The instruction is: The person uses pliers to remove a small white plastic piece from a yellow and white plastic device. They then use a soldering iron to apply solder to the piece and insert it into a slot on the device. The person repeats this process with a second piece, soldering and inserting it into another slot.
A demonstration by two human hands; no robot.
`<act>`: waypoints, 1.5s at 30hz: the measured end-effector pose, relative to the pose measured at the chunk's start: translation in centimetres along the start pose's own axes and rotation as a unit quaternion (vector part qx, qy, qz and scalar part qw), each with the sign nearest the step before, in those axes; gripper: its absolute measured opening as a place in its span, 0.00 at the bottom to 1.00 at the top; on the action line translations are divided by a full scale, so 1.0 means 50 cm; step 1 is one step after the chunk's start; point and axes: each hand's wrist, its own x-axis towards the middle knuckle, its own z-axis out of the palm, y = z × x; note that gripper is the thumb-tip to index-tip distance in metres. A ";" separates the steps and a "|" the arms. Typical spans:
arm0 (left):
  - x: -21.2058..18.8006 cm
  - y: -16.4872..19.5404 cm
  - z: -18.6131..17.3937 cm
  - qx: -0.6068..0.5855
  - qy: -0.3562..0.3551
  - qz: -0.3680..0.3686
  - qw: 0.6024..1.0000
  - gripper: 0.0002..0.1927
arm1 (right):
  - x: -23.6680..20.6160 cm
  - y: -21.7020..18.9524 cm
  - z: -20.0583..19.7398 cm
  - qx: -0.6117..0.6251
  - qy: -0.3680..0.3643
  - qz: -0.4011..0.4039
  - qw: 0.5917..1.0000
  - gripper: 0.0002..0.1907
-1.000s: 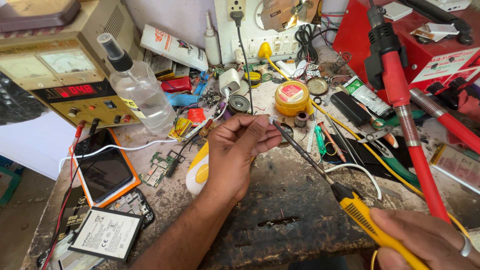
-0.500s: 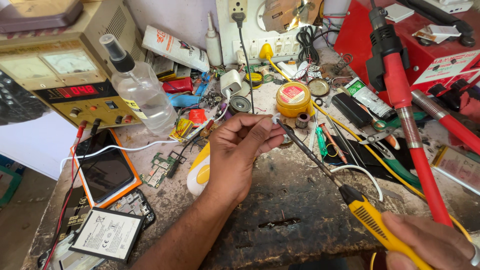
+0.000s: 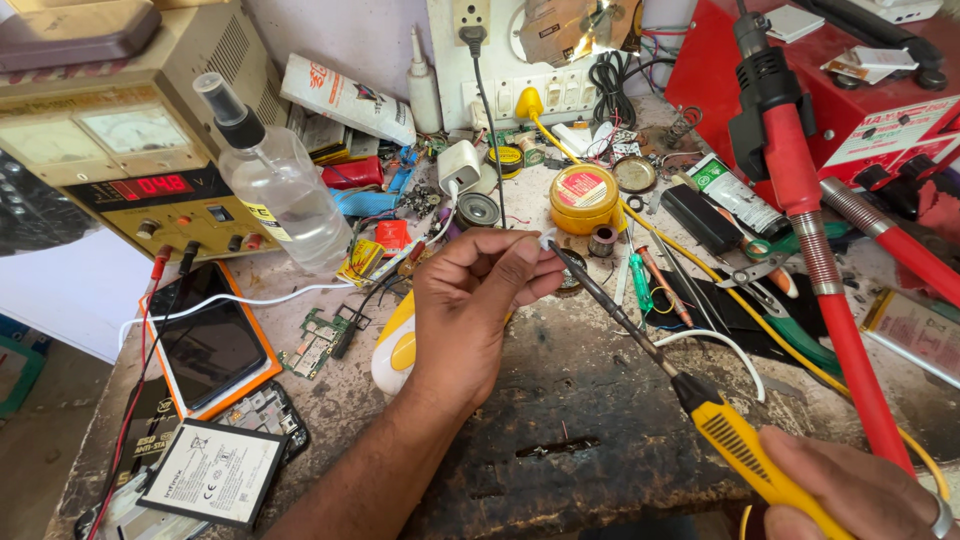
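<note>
My left hand (image 3: 478,300) is in the middle of the bench, its fingertips pinched on a small white part (image 3: 548,240) with a thin white wire trailing from it. My right hand (image 3: 850,495) at the bottom right grips the yellow handle of a soldering iron (image 3: 735,440). The iron's dark tip (image 3: 556,250) touches the small part at my left fingertips. A round yellow tin with a red label (image 3: 583,197) stands just behind the tip. A small solder spool (image 3: 601,241) sits beside it.
A bench power supply with red digits (image 3: 130,180) and a clear spray bottle (image 3: 280,190) stand at left. A phone in an orange case (image 3: 205,335), circuit boards and a battery (image 3: 225,470) lie front left. A red hot-air handle (image 3: 800,200), scissors and tools crowd the right.
My right hand has slid the soldering iron slightly, keeping its tip at the part pinched in my left fingers. My left hand has hardly moved.
</note>
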 end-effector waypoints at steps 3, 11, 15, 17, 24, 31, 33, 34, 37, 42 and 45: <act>0.001 0.000 0.002 0.008 0.000 0.009 1.000 0.06 | -0.007 0.117 -0.039 -0.036 -0.117 -0.121 0.985 0.33; -0.007 0.009 0.007 0.050 -0.054 0.010 0.997 0.09 | -0.037 0.197 -0.026 0.175 -0.009 0.022 0.984 0.28; -0.006 0.019 0.002 0.048 -0.102 -0.017 0.994 0.09 | 0.009 0.098 -0.007 0.372 0.136 0.134 0.908 0.22; -0.007 0.020 0.005 0.057 -0.106 -0.016 0.993 0.10 | 0.041 0.061 -0.015 0.403 0.147 0.143 0.892 0.20; -0.012 0.024 0.011 0.101 -0.108 0.008 0.989 0.10 | 0.080 0.003 -0.034 0.452 0.140 0.141 0.870 0.18; -0.017 0.022 0.016 0.094 -0.107 0.034 0.989 0.10 | 0.073 -0.019 -0.031 0.520 0.146 0.123 0.833 0.17; -0.018 0.021 0.015 0.095 -0.112 0.042 0.988 0.10 | 0.071 -0.020 -0.026 0.513 0.152 0.108 0.838 0.16; -0.017 0.021 0.014 0.097 -0.112 0.041 0.988 0.10 | 0.070 -0.020 -0.025 0.510 0.156 0.107 0.839 0.16; -0.016 0.021 0.011 0.103 -0.109 0.037 0.988 0.10 | 0.066 -0.020 -0.022 0.505 0.166 0.111 0.840 0.16; -0.017 0.020 0.012 0.106 -0.093 0.042 0.989 0.10 | 0.062 -0.023 -0.023 0.495 0.181 0.122 0.841 0.16; -0.018 0.020 0.011 0.108 -0.093 0.049 0.989 0.10 | 0.064 -0.023 -0.026 0.501 0.154 0.089 0.847 0.16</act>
